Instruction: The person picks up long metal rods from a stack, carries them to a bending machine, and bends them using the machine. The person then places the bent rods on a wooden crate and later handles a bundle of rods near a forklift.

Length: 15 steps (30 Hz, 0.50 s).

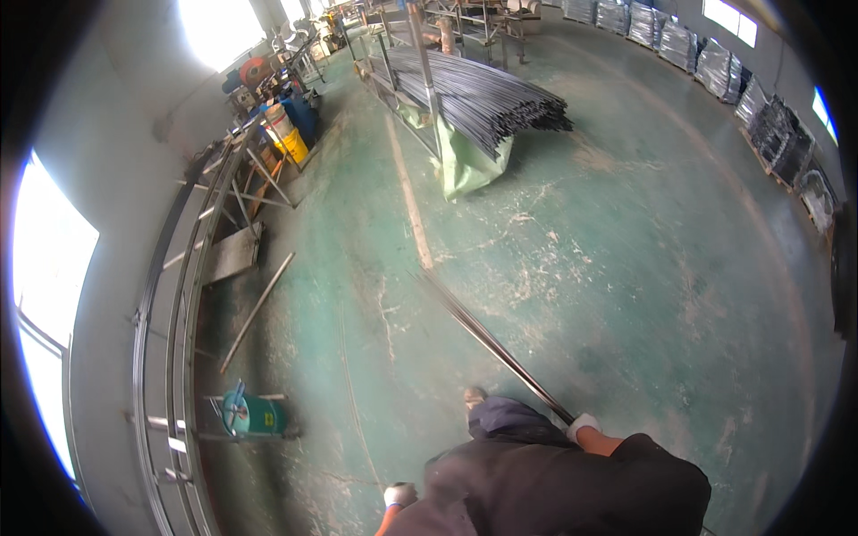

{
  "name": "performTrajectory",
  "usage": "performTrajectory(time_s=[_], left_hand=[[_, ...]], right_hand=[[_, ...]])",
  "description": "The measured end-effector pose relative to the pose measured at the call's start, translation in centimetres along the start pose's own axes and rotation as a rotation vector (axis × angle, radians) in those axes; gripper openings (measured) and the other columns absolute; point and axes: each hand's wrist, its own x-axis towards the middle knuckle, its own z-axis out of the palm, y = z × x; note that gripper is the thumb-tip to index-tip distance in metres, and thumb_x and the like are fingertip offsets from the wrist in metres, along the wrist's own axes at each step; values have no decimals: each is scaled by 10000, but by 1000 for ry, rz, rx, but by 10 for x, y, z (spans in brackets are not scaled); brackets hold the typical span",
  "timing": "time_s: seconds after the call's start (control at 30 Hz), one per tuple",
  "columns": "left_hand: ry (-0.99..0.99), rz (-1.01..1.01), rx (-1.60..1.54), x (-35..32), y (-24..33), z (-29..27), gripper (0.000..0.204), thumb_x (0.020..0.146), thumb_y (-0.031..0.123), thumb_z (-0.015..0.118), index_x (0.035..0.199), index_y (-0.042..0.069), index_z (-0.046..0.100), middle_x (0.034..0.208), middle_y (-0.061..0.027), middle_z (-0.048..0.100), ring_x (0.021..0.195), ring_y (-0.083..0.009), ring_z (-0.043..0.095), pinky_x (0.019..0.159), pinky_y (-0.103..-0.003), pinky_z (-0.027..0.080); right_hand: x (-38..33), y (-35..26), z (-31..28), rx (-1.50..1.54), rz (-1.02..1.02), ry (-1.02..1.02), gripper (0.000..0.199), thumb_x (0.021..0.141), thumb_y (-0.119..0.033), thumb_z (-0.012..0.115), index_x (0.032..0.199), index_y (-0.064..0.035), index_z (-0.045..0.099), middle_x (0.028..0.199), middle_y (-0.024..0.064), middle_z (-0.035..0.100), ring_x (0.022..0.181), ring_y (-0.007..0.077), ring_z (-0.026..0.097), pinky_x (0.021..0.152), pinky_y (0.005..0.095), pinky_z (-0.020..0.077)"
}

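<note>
A: What have we got in our right hand (583,425)?

B: A long thin metal rod (487,337). Our gloved fingers are clenched around its near end, down at about five o'clock in the view. From there the rod runs up and away toward eleven o'clock, slanting over the green floor (626,268), with its far tip near the pale painted line (411,205).

A: And our left hand (399,494)?

B: It sits low at six o'clock, in a white glove with an orange cuff, beside our dark jacket (554,487). It is well apart from the rod, and we cannot tell whether its fingers are curled or loose; we see nothing in them.

A: What lies ahead of us?

B: At twelve o'clock a big bundle of rods (487,98) rests on a metal rack, their ends sticking out toward one o'clock, with a pale green sheet (469,165) hanging under them.

A: To our left?

B: A long steel frame (174,313) follows the wall from seven up to ten o'clock. A small green drum (255,415) stands beside it at seven o'clock, and a loose bar (257,311) lies on the floor at nine o'clock.

A: And to the right?

B: Wrapped stacks on pallets (715,67) line the far wall from one to three o'clock.
</note>
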Motion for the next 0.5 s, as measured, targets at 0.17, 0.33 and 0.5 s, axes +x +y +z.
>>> performTrajectory(time_s=[0.17, 0.33, 0.5], left_hand=[[78, 339, 932, -44, 240, 64, 396, 907, 224, 590, 1216, 14, 721, 1077, -211, 769, 1005, -275, 757, 868, -351, 565], [149, 400, 448, 74, 357, 57, 263, 850, 168, 713, 1034, -6, 784, 954, -113, 785, 842, -217, 724, 805, -339, 571], [252, 214, 479, 207, 485, 29, 300, 821, 224, 743, 1009, -5, 789, 926, -121, 791, 877, -218, 730, 848, -338, 565]], right_hand=[[27, -190, -91, 17, -145, 114, 616, 807, -580, 796, 1126, -54, 780, 1087, 165, 778, 1032, 320, 750, 889, 419, 591], [85, -359, -150, -15, -149, 137, 687, 802, -598, 794, 1202, -41, 746, 1231, 196, 729, 1169, 329, 698, 986, 420, 561], [153, -476, -169, 117, -174, 202, 526, 825, -517, 808, 911, 1, 783, 843, 148, 771, 782, 313, 753, 749, 422, 588]])
